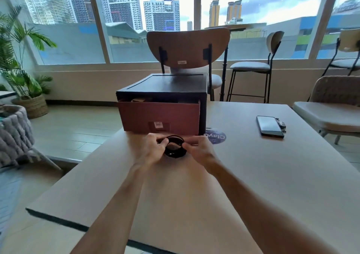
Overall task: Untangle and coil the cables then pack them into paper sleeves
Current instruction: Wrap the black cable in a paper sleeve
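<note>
Both hands meet over the middle of the pale desk [253, 175], and between them sits a black cable [174, 146] wound into a small round coil, just in front of the drawer box. The left hand [153, 149] pinches the coil's upper left edge with thumb and fingers; the right hand [198, 148] grips its right side, fingers curled so that the part of the coil beneath them is hidden. Whether the coil rests on the desk or is lifted slightly cannot be told. Behind it stands a dark box [165, 90] with a reddish-brown drawer [158, 115] pulled slightly open; something brown shows in the gap, too shadowed to identify. A small white label [158, 124] on the drawer front is too blurred to read. A round blue sticker [216, 136] on the desk, partly covered by the box and the right hand, shows upside-down letters reading "Clay" and no more. A dark phone [269, 126] lies to the right with small dark objects beside it, perhaps keys. The chair [188, 47] beyond the box carries an unreadable tag.
</note>
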Action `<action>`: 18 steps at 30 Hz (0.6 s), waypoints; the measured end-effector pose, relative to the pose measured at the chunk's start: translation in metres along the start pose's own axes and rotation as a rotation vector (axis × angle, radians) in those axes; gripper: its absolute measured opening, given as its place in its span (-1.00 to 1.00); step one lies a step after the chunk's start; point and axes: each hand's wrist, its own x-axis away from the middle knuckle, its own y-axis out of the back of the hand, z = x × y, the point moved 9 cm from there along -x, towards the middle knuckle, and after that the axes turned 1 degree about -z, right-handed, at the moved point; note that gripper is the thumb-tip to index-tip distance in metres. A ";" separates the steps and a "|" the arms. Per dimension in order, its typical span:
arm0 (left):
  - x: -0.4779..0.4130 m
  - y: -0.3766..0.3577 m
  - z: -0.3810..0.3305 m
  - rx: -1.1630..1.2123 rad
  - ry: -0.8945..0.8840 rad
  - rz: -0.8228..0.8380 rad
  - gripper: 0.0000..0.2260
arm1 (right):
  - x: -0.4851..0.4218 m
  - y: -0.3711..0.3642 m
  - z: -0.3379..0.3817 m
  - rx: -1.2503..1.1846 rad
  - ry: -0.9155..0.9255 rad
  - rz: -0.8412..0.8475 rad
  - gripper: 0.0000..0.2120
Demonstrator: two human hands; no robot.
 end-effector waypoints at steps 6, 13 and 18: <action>-0.002 0.004 -0.002 -0.104 0.020 0.007 -0.77 | 0.004 0.000 0.003 0.015 0.002 -0.009 -0.84; -0.017 0.027 -0.050 -0.091 -0.289 -0.198 -0.81 | -0.010 0.055 0.066 0.079 0.293 -0.337 -0.89; -0.044 0.037 -0.080 -0.167 -0.412 -0.252 -0.78 | -0.057 0.071 0.095 0.195 0.349 -0.330 -0.77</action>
